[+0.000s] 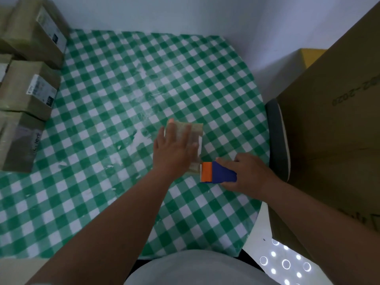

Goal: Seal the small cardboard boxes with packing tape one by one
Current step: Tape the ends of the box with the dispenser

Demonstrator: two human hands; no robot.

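Right hand (245, 174) grips one blue-orange tape dispenser (218, 172), nose touching the near end of one small box (194, 138) mid-table (102, 120). Left hand (173, 150) presses flat on it, fingers straight. Four boxes (28, 87) stacked far left.

A table covered in a green-and-white checked cloth (115, 112) fills most of the view, its pattern worn pale and scuffed around the middle. One small cardboard box (195, 134) sits on it right of centre, and just beside the box's near end lies a blue and orange tape dispenser (218, 172). Along the left edge, well apart from these, are several taped brown boxes: one at the far corner (35, 29), one nearer (28, 87), and a third nearest (18, 140).
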